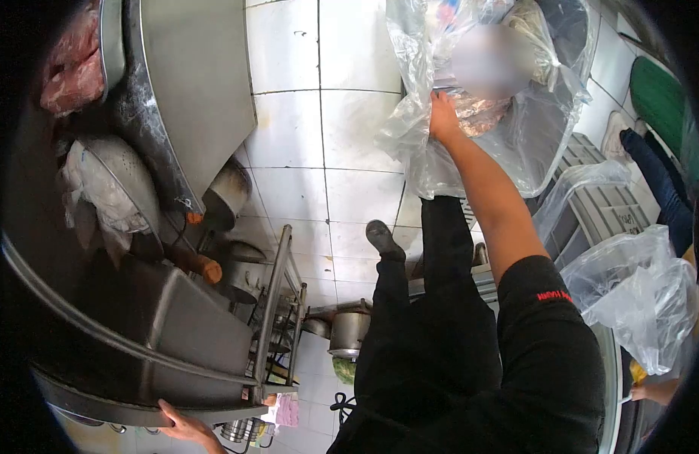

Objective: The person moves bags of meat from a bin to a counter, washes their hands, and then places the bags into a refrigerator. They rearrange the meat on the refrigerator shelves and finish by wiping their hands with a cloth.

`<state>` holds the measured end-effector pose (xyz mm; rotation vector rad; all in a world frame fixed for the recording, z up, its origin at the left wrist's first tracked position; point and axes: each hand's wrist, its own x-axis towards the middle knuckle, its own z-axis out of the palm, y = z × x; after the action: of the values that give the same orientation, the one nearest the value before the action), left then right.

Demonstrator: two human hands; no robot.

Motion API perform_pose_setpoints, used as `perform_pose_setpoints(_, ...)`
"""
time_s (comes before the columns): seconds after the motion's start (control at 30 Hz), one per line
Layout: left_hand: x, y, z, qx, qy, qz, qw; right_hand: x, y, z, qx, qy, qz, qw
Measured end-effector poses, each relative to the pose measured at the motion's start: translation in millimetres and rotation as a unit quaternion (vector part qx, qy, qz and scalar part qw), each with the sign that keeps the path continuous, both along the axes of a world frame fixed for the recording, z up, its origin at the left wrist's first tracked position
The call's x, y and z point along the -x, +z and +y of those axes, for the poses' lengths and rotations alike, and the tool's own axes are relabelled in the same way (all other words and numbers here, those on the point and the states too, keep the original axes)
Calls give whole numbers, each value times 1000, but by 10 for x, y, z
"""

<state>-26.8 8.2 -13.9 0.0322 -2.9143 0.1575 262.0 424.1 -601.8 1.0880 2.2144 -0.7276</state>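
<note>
At the far left, a metal bowl of raw red meat (71, 62) sits up on the steel counter (191, 91), with a colander (119, 181) of crumpled white wrappings just below it. Lower down, the person's left hand (184, 428) rests on the rim of a big stainless tray (138, 333), fingers curled over its edge in a light hold. Beside it stands a wire rack (278, 303), and a steel pot (348, 333) sits on the white tiled floor (327, 113) near the person's black shoe (383, 238). To the right, the right hand (442, 115) reaches out and grips a large clear plastic bag (470, 98), fingers clenched in its film; the bag hangs over a grey crate (599, 204). Another clear bag (641, 291) lies at the far right
</note>
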Motion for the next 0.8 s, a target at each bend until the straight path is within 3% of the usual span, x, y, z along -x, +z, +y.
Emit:
perform_pose_setpoints(0.1, 7, -11, -26, -6, 3, -1, 1000, -40, -210, -20, -50, 91, -27, 994)
perform_pose_setpoints(0.3, 8, -36, 80, 1, -46, -5, 999, -293, -3, 1, -43, 236, -38, 970)
perform_pose_setpoints(0.43, -24, -111, 197, -36, -74, 17, 996, -329, -91, 17, -71, 221, 26, 972)
perform_pose_setpoints(0.57, 10, -54, 65, -8, -69, 15, 997, -265, -132, 152, 17, 222, -31, 974)
perform_pose_setpoints(0.67, -5, -108, 161, -22, -72, 25, 997, -207, -123, 144, -18, 189, 42, 981)
perform_pose_setpoints(0.8, 0, -72, 155, 5, -71, 19, 997, -281, -229, 90, -13, 276, 12, 961)
